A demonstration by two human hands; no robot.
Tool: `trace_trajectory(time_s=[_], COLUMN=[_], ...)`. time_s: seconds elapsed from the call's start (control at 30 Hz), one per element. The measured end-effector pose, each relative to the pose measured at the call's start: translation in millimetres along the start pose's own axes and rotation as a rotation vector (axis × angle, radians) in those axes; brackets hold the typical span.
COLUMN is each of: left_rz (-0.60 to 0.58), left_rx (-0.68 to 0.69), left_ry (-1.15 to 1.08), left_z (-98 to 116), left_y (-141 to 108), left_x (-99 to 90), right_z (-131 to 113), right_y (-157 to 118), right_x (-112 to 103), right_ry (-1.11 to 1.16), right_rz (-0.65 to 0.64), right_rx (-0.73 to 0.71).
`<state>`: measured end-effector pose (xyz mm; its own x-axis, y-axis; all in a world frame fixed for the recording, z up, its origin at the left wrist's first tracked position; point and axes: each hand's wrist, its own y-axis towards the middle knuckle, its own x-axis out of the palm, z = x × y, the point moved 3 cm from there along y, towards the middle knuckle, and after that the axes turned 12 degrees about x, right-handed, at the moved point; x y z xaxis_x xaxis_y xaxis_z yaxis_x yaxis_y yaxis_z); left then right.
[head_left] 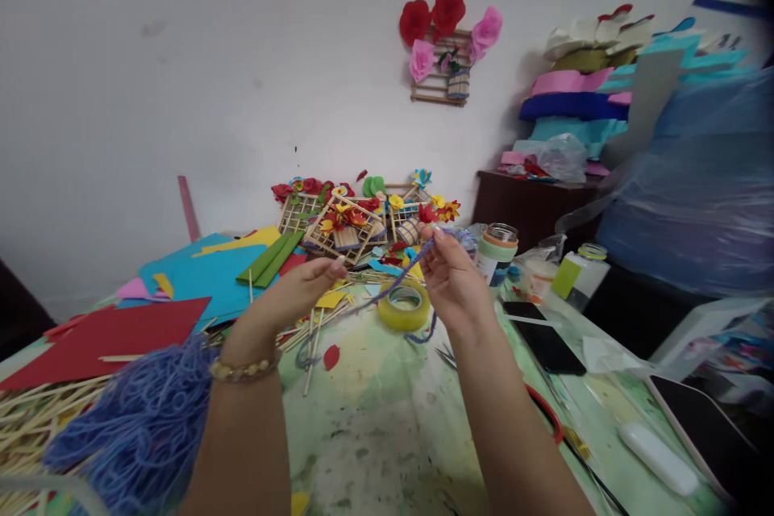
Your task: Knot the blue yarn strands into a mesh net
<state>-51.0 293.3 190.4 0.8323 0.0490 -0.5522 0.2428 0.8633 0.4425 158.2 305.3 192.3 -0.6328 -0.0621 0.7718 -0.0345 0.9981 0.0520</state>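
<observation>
OK, yarn strand (406, 272) in R hand (451, 282), nr L hand (297, 290).

Remote feed, clock centred on my view. 1 o'clock: wall hanging (440, 85), stick lattice with red and pink flowers. 2 o'clock: colourful pile (574, 106) (can't tell the material from here) on a dark cabinet (506, 210). 3 o'clock: jar (497, 251) with pale green and orange bands; farther out, I get a clear bottle (585, 278), yellow-green label, then a big bluish bundle (695, 177) in clear plastic. 4 o'clock: black phone (549, 347), white case (658, 459), larger dark-screened device (701, 435) just beside the case. 8 o'clock: red sheet (114, 339). 9 o'clock: blue sheets (211, 282), reddish strip (188, 210) against the wall (199, 56).
</observation>
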Motion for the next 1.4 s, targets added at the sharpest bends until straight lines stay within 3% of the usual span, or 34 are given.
trace_trajectory(time_s=[0.13, 0.27, 0.43, 0.6, 1.07, 1.2, 1.4], left_rz=[0.008, -0.062, -0.061, -0.158, -0.213, -0.099, 0.198], left_rx=[0.085, 0.173, 0.174, 0.129, 0.028, 0.068, 0.080], left_ry=[-0.214, -0.498, -0.595, -0.581, -0.486, -0.407, -0.406], left_z=[28, 46, 47, 38, 29, 24, 8], left_y=[6, 12, 16, 15, 6, 6, 6], left_x=[33.1, 62.0, 73.7, 64.5, 35.9, 25.9, 6.0], right_z=[9, 8, 7, 0, -30, -34, -35], right_y=[-9, -14, -15, -11, -5, -2, 1], right_x=[10, 14, 14, 9, -11, -16, -18], right_ry=[-0.089, -0.126, -0.171, -0.135, -0.015, -0.019, -0.045], right_rz=[-0.069, -0.084, -0.092, -0.065, 0.056, 0.059, 0.052], right_rx=[0.007, 0.018, 0.046, -0.010, -0.031, -0.081, -0.130])
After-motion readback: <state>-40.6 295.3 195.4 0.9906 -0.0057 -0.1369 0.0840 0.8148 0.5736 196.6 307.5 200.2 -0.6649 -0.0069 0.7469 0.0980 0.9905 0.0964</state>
